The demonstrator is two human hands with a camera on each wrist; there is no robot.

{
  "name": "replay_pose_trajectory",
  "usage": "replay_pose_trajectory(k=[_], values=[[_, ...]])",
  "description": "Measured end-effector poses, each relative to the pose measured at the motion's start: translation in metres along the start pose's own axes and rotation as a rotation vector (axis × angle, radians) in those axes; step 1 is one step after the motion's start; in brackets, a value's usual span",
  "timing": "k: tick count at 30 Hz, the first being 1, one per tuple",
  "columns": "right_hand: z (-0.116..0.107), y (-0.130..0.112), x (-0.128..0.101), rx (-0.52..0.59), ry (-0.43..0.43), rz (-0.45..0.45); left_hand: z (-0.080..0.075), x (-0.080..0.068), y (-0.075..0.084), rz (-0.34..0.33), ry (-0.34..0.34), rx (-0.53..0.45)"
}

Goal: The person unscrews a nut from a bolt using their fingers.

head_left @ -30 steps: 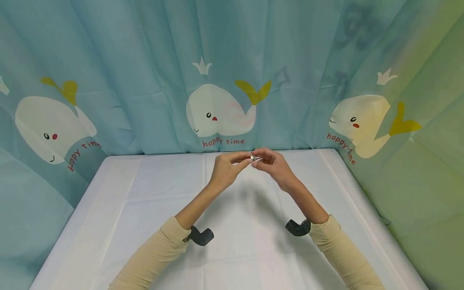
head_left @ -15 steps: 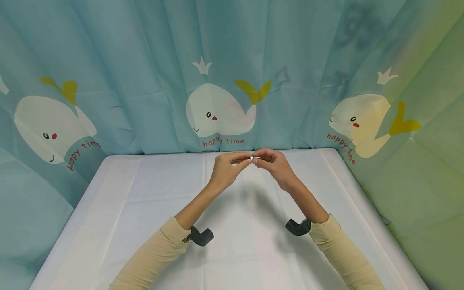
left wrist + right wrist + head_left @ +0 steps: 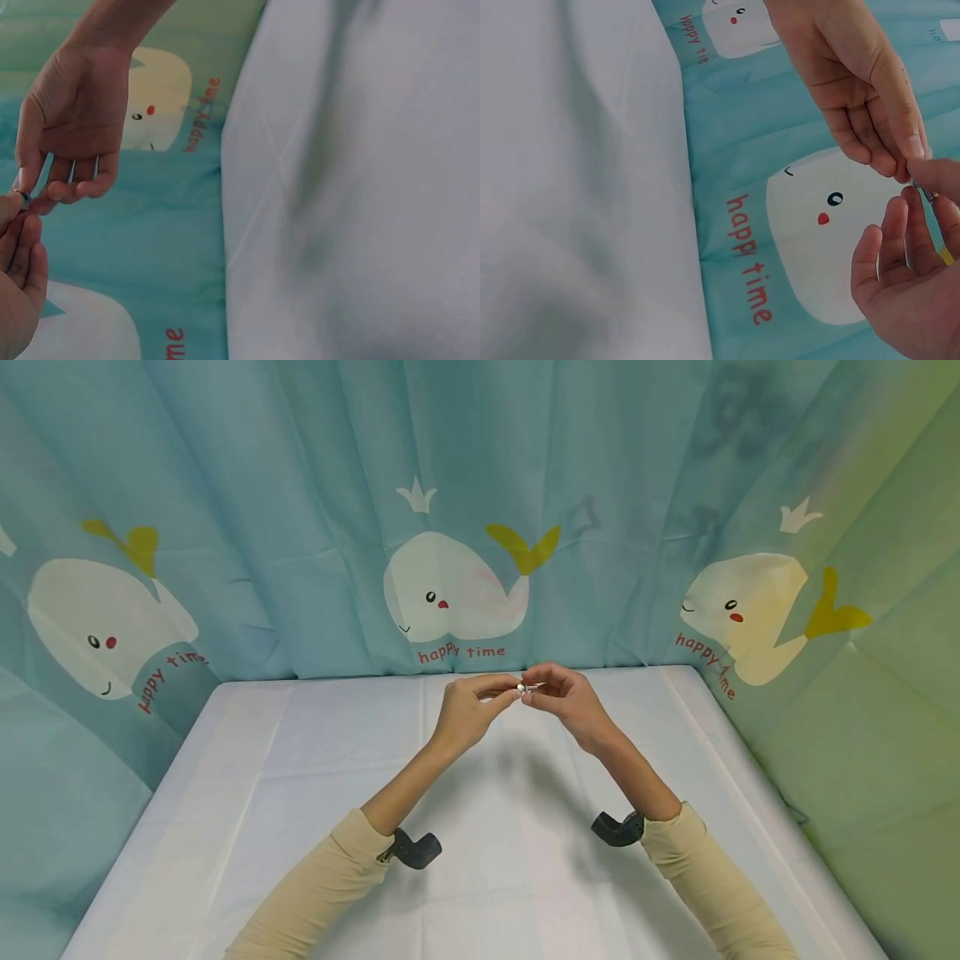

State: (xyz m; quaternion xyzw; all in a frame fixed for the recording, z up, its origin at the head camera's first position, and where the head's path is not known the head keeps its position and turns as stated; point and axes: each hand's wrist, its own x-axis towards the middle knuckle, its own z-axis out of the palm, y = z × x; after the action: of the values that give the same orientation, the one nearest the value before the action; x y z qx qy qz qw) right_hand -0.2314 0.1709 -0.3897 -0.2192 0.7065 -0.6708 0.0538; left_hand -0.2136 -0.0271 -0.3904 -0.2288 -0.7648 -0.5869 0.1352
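Both hands meet in the air above the far middle of the bench (image 3: 300, 777), which is spread with a white cloth. Between them is a small silvery metal piece (image 3: 527, 688), too small to name more closely. The left hand (image 3: 467, 710) pinches it with thumb and forefinger, the other fingers curled below. The right hand (image 3: 564, 697) pinches the same piece from the other side with its fingertips, so each grip is closed on the one small piece. In the left wrist view the piece shows as a dark speck at the fingertips near the frame's left edge; in the right wrist view it is a thin grey sliver (image 3: 928, 194) between the fingertips.

Behind the hands hangs a blue curtain (image 3: 300, 485) printed with white whales and the words "happy time"; it closes off the back and both sides of the bench. Cream sleeves (image 3: 330, 881) cover both forearms, and a dark wrist camera mount (image 3: 415, 848) sits under each wrist. Nothing stands between the hands and the cloth below them.
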Motion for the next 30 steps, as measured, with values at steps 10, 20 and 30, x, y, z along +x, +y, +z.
replay_pose_trajectory(k=[10,20,30], values=[[-0.0021,-0.0029,0.0023,-0.026,0.04,0.102,0.0001,0.0003,0.0011,-0.012,0.0,0.001],[-0.0028,-0.0024,0.0002,-0.017,0.02,0.039,0.001,0.0002,-0.0002,-0.009,-0.003,-0.003],[-0.0024,-0.0033,-0.0005,-0.026,0.0,0.015,0.002,0.0,0.0003,-0.008,-0.003,-0.017]])
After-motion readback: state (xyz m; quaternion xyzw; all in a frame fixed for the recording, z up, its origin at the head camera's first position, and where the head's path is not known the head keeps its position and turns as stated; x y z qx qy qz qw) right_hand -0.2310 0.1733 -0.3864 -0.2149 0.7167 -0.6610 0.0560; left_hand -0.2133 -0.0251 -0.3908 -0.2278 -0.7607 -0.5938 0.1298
